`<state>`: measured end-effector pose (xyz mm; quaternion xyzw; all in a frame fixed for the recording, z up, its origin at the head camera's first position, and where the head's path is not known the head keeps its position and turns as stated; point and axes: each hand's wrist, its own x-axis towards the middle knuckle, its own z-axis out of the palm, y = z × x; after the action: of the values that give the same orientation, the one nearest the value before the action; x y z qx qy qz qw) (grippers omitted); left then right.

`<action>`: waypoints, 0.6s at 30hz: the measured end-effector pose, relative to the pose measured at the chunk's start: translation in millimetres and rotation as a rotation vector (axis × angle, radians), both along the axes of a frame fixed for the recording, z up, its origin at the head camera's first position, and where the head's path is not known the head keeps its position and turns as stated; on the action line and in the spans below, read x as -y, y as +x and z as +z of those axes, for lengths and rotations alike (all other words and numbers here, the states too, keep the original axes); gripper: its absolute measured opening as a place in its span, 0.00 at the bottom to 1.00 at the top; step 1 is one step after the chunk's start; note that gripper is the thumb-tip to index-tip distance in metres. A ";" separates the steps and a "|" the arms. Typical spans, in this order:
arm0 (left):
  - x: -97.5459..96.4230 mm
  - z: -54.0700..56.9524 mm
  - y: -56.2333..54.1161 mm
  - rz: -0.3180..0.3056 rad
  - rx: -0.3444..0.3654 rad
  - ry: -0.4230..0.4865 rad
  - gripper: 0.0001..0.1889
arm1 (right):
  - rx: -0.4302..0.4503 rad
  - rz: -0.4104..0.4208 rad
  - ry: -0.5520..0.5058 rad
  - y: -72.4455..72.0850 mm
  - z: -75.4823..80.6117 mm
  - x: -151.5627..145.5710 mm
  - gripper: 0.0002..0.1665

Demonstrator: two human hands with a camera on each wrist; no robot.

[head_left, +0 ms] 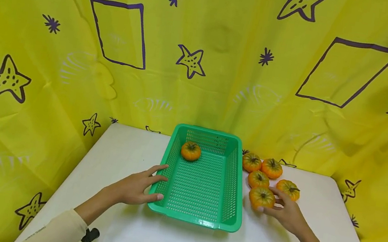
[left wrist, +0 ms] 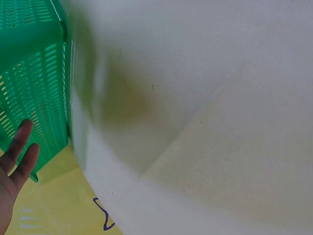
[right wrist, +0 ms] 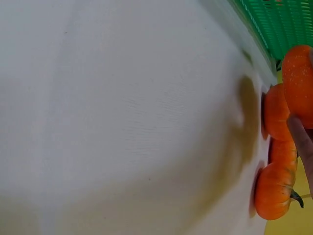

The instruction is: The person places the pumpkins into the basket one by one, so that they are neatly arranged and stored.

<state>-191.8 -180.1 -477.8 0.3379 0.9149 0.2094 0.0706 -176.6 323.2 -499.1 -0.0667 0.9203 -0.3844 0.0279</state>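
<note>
A green plastic basket point(head_left: 197, 221) with perforated walls stands in the middle of the table, a small orange pumpkin point(head_left: 191, 151) in its far left corner. At the basket's left rim is my left hand point(head_left: 135, 187), fingers spread and fairly straight; whether they touch the rim is hard to tell. To the right of the basket, my right hand point(head_left: 287, 214) grips another small pumpkin point(head_left: 262, 198) between thumb and fingers. In the right wrist view this held pumpkin point(right wrist: 297, 83) appears raised off the table.
Several more pumpkins point(head_left: 258, 179) sit beyond the right hand, close along the basket's right side. White cloth covers the table point(head_left: 129, 144). Yellow curtains point(head_left: 212, 98) with dark star drawings hang behind and at both sides.
</note>
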 end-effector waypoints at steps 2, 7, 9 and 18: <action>-0.1 -0.2 -0.1 0.003 -0.002 -0.005 0.31 | -0.004 -0.002 -0.013 -0.5 5.1 -1.2 0.46; -0.2 0.0 -0.4 0.005 -0.001 -0.007 0.32 | -0.026 0.006 -0.033 -1.4 17.7 -4.0 0.45; -0.2 0.4 -0.2 0.004 0.004 -0.004 0.32 | -0.035 0.010 -0.032 -2.2 22.6 -4.6 0.44; -0.3 1.2 0.4 0.002 0.003 0.003 0.32 | -0.022 0.028 -0.081 -7.7 39.8 -4.6 0.44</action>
<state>-191.3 -179.8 -476.6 0.3369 0.9147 0.2114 0.0714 -184.3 327.8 -459.3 -0.0851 0.9032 -0.4202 0.0203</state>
